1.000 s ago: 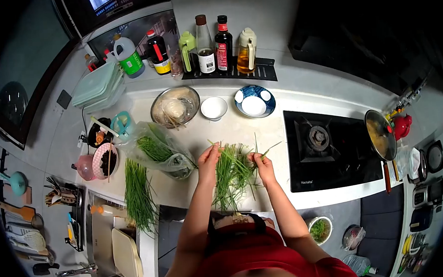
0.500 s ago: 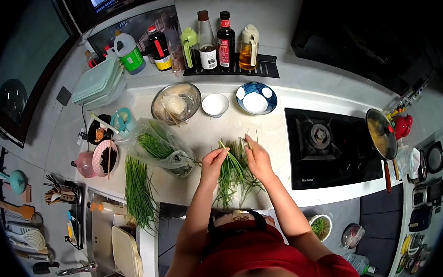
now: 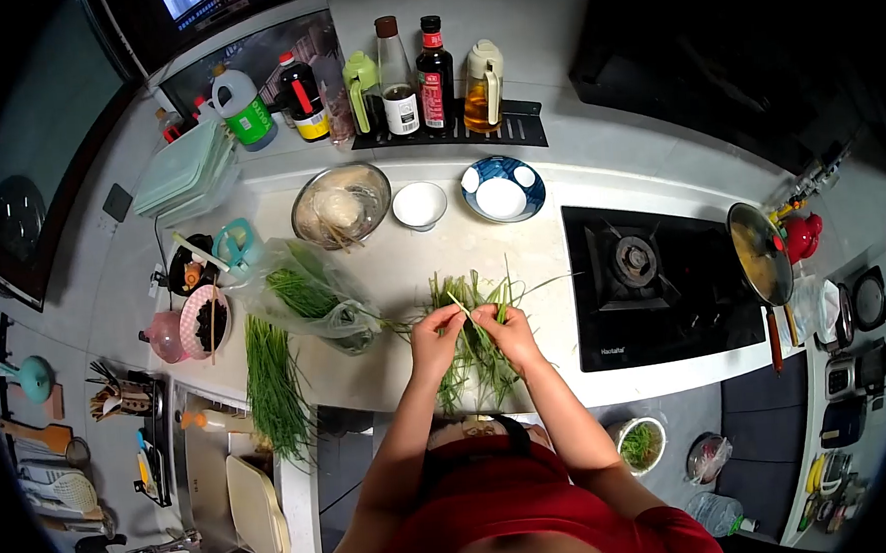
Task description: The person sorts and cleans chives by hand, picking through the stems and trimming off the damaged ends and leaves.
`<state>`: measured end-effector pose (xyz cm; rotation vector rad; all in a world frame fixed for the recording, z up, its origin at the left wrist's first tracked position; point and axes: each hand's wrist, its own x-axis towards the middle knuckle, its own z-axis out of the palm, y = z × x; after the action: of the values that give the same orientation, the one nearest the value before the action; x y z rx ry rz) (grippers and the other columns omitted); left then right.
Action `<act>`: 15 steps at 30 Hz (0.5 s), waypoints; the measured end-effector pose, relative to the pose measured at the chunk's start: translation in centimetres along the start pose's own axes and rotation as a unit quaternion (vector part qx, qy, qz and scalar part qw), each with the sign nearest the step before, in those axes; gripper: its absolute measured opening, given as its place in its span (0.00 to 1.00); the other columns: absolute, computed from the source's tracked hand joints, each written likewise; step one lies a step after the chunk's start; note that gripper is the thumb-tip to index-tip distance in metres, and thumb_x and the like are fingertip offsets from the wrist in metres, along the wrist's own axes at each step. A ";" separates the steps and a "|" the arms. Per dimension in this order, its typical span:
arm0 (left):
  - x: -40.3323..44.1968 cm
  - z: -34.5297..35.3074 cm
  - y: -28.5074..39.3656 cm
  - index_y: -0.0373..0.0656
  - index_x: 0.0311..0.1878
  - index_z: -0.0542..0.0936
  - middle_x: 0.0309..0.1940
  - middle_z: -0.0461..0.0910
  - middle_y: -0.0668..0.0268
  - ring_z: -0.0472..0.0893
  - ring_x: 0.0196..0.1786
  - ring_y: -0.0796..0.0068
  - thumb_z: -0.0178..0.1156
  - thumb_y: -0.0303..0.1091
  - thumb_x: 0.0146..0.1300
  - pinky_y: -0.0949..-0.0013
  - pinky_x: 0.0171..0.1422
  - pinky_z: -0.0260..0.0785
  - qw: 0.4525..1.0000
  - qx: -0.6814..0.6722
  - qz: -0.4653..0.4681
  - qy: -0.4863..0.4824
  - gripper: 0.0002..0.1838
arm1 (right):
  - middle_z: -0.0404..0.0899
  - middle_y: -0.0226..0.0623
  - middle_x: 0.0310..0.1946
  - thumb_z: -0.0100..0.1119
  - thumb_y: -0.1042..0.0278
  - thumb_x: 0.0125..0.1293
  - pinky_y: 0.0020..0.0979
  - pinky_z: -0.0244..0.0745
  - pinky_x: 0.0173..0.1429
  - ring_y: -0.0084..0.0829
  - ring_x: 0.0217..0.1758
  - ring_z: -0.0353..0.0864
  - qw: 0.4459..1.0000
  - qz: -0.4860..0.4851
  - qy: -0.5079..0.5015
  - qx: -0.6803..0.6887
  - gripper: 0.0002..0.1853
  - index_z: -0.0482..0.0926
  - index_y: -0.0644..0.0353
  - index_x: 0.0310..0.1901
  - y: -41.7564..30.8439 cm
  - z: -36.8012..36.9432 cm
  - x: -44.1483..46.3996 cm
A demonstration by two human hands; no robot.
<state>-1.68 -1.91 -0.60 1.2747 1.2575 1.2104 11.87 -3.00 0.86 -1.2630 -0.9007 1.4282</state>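
My left hand is closed with its fingertips pinching a few green stalks, whose pale ends point up. Close beside it, nearly touching, my right hand is closed on the same stalks. Under both hands a loose pile of green stalks lies spread on the counter. To the left is a clear plastic bag with more greens inside. A neat bundle of long green stalks hangs over the counter's front edge at the far left.
A metal bowl, a white bowl and a blue patterned bowl stand at the back. The gas stove is on the right, with a lidded pan beyond. A white bin holds green scraps below the counter.
My hands have come together over the pile, fingertips meeting at the stalks; earlier they were apart. My right hand's fingers, more stretched before, are now bent. The whole view has shifted slightly.
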 end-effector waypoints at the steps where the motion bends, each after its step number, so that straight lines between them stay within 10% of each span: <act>1: 0.1 -0.1 -0.1 0.38 0.38 0.79 0.33 0.80 0.65 0.77 0.32 0.78 0.59 0.28 0.55 0.76 0.38 0.69 0.998 0.053 0.022 0.013 0.08 | 0.75 0.24 0.24 0.58 0.70 0.57 0.17 0.61 0.29 0.13 0.25 0.67 1.000 0.010 0.002 0.002 0.06 0.78 0.63 0.33 0.0 -0.3 0.0; 5: 0.4 -0.6 1.6 0.45 0.33 0.80 0.28 0.78 0.64 0.75 0.31 0.62 0.58 0.30 0.53 0.64 0.39 0.64 0.907 0.330 0.249 0.078 0.05 | 0.73 0.22 0.22 0.58 0.69 0.58 0.17 0.60 0.27 0.13 0.23 0.65 0.998 0.053 -0.008 0.016 0.06 0.78 0.62 0.32 -0.5 -1.0 -0.7; 15: 1.7 -0.6 1.0 0.39 0.40 0.78 0.35 0.77 0.60 0.75 0.40 0.65 0.60 0.32 0.53 0.65 0.49 0.64 0.974 0.178 0.141 0.024 0.12 | 0.62 0.19 0.12 0.55 0.64 0.60 0.18 0.46 0.19 0.12 0.13 0.53 0.991 0.102 -0.051 0.067 0.07 0.75 0.58 0.29 -1.1 -2.3 -1.4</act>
<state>-2.19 -0.23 0.46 1.7418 1.4051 1.2538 14.30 -4.28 1.84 -1.2169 -0.7450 1.6989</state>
